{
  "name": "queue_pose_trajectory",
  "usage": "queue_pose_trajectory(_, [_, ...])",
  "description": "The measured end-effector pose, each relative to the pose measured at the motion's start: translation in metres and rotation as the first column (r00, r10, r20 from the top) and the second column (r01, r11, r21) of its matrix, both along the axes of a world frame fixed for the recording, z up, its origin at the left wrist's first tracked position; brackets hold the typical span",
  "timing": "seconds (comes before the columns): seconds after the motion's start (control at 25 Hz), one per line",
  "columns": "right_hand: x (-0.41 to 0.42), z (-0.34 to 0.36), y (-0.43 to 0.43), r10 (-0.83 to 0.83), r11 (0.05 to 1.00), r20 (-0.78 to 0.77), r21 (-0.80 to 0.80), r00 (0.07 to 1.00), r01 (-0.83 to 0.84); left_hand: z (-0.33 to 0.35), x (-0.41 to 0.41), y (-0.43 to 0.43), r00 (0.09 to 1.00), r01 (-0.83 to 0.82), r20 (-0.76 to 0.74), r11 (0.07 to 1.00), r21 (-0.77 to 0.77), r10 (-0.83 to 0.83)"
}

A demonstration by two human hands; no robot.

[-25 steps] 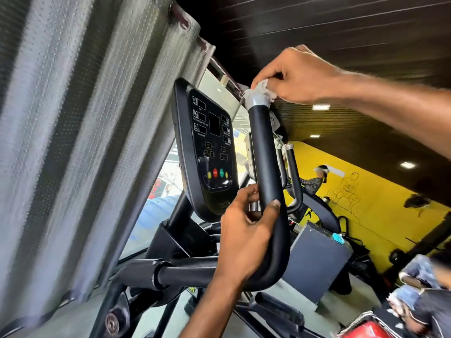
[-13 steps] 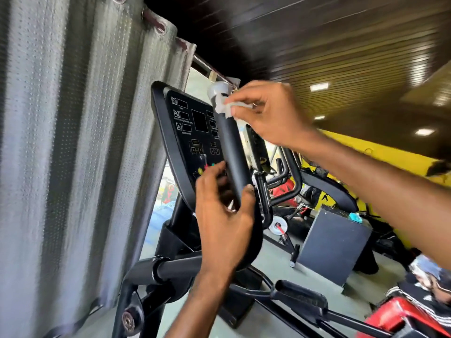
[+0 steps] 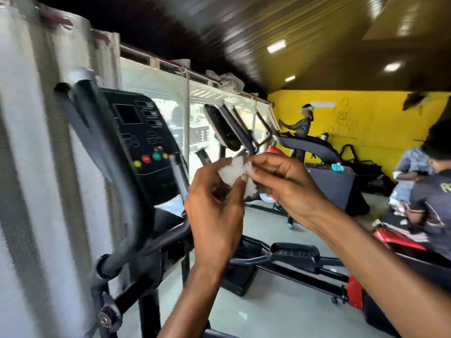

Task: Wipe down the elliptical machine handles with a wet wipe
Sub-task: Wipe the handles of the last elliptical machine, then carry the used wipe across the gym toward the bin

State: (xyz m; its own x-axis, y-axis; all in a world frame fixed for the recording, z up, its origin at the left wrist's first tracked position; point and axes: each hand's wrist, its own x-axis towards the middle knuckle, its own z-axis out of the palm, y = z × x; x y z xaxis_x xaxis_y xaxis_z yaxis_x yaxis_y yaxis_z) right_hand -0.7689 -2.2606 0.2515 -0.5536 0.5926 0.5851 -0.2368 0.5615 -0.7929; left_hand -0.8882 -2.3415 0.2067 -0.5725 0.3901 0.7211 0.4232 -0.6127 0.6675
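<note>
Left hand [image 3: 214, 215] and right hand [image 3: 290, 191] meet clear of handle [image 3: 114, 157]; fingers [image 3: 271, 163] of both pinch crumpled wet wipe [image 3: 233, 170], probably refolding for clean face.

One view: head-worn wide-angle, facing forward along the gym, frame rolled. Left hand [image 3: 214, 215] and right hand [image 3: 288, 186] hold the wipe [image 3: 234, 172] mid-frame, very near. Console [image 3: 144, 142] near at left; yellow wall [image 3: 378, 123] far at right.
</note>
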Motion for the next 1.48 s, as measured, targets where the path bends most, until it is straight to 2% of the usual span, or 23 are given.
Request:
queue_pose_trajectory(0.12, [0.083, -0.035, 0.01, -0.114, 0.988, -0.037, -0.112, 0.993, 0.109, -0.021, 0.062, 0.035, 0.967, 0.255, 0.015, 0.958, -0.131, -0.256])
queue_pose_trajectory(0.24, [0.179, -0.082, 0.021, -0.348, 0.925, -0.019, -0.172, 0.937, 0.34, -0.055, 0.146, 0.071, 0.858, 0.511, 0.084, 0.823, -0.249, -0.507])
queue_pose_trajectory(0.4, [0.299, -0.143, 0.024, -0.576, 0.768, 0.018, -0.329, 0.817, 0.549, -0.105, 0.256, 0.105, 0.674, 0.731, 0.219, 0.596, -0.332, -0.705])
queue_pose_trajectory(0.6, [0.43, -0.203, -0.011, -0.811, 0.497, 0.031, -0.489, 0.584, 0.717, -0.151, 0.404, 0.117, 0.445, 0.846, 0.343, 0.263, -0.463, -0.827])
queue_pose_trajectory(0.76, [0.503, -0.234, -0.05, -0.913, 0.287, 0.098, -0.536, 0.396, 0.794, -0.188, 0.499, 0.122, 0.274, 0.849, 0.389, 0.032, -0.527, -0.88])
queue_pose_trajectory(0.92, [0.576, -0.268, -0.1, -0.969, -0.039, 0.218, -0.598, 0.115, 0.801, -0.229, 0.597, 0.107, 0.03, 0.788, 0.433, -0.245, -0.565, -0.901])
queue_pose_trajectory(1.08, [0.639, -0.297, -0.147, -0.939, -0.298, 0.325, -0.603, -0.113, 0.74, -0.258, 0.689, 0.077, -0.137, 0.674, 0.441, -0.41, -0.615, -0.887])
queue_pose_trajectory(1.16, [0.675, -0.311, -0.169, -0.913, -0.398, 0.337, -0.609, -0.23, 0.686, -0.269, 0.737, 0.062, -0.224, 0.578, 0.462, -0.499, -0.646, -0.858])
queue_pose_trajectory(1.24, [0.714, -0.324, -0.188, -0.889, -0.458, 0.337, -0.625, -0.311, 0.633, -0.277, 0.786, 0.049, -0.298, 0.497, 0.471, -0.556, -0.666, -0.83])
queue_pose_trajectory(1.32, [0.754, -0.332, -0.203, -0.87, -0.493, 0.353, -0.65, -0.344, 0.579, -0.284, 0.835, 0.037, -0.348, 0.448, 0.463, -0.578, -0.681, -0.815])
queue_pose_trajectory(1.48, [0.856, -0.344, -0.229, -0.859, -0.508, 0.355, -0.681, -0.369, 0.527, -0.3, 0.95, 0.017, -0.366, 0.396, 0.469, -0.591, -0.703, -0.803])
